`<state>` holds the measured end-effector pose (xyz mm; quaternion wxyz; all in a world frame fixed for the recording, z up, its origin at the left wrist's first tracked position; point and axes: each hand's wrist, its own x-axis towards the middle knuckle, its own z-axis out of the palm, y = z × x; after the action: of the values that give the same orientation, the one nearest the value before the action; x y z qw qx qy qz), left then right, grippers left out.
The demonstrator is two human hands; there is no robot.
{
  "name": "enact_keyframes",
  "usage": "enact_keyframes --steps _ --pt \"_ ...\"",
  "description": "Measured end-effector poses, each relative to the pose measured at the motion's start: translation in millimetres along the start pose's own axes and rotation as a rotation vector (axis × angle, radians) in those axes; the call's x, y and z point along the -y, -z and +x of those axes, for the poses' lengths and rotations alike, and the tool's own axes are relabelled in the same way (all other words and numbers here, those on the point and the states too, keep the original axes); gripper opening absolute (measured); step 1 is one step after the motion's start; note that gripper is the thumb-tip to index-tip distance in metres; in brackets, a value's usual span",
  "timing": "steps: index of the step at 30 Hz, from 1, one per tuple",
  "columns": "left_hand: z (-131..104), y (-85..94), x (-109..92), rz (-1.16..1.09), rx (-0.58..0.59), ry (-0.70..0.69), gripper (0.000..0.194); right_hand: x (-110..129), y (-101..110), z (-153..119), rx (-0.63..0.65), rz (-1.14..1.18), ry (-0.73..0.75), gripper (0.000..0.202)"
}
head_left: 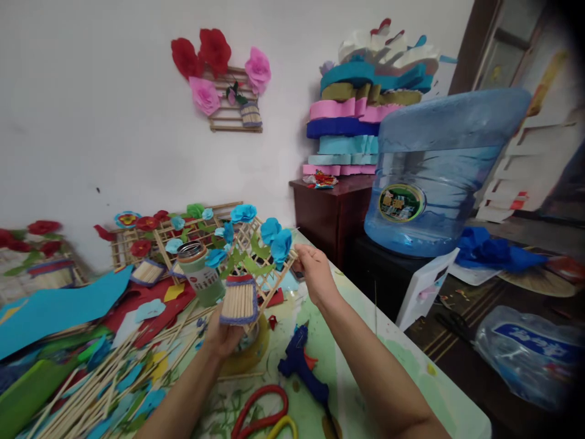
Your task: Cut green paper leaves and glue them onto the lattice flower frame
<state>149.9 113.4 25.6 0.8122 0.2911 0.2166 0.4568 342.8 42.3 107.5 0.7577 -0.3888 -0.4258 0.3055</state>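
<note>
Between my two hands is a stick lattice (269, 281) decorated with blue paper flowers (280, 241), green paper leaves (249, 263) and a small stick basket (238, 300) edged in purple. My left hand (223, 335) grips it from below, under the basket, its fingers partly hidden. At the lattice's right edge, my right hand (313, 268) pinches a corner with its fingers closed. A blue glue gun (301, 366) lies on the table below. Near it are scissors (265, 405) with red and yellow handles. A yellow tape roll (247, 353) sits behind my left hand.
Loose sticks (109, 378) and coloured paper scraps (64, 305) spread across the table's left. A glass jar (201, 277) stands behind, with more flowered lattices (150, 235) against the wall. On the right are a large water bottle (434, 177) and stacked coloured paper (347, 128).
</note>
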Motion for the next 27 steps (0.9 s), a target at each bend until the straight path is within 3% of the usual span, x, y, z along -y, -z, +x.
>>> enact_keyframes --steps 4,6,12,21,27 --pt "-1.9 -13.5 -10.6 0.102 -0.186 -0.242 0.015 -4.1 14.2 12.6 -0.186 0.030 0.059 0.043" --pt "-2.8 -17.2 -15.6 0.115 -0.194 -0.333 0.011 -1.9 22.7 18.3 -0.273 0.028 0.131 0.043" --pt "-1.0 -17.0 -23.6 0.107 -0.155 -0.540 0.025 4.4 36.4 25.5 -0.389 0.028 0.281 0.042" --pt "21.8 10.1 -34.9 0.197 -0.219 -0.761 0.037 -4.0 28.9 20.7 -0.351 -0.110 0.195 0.034" --pt "37.0 36.6 -72.8 0.150 -0.359 -0.978 0.033 -7.2 21.7 18.7 -0.217 -0.167 0.083 0.026"
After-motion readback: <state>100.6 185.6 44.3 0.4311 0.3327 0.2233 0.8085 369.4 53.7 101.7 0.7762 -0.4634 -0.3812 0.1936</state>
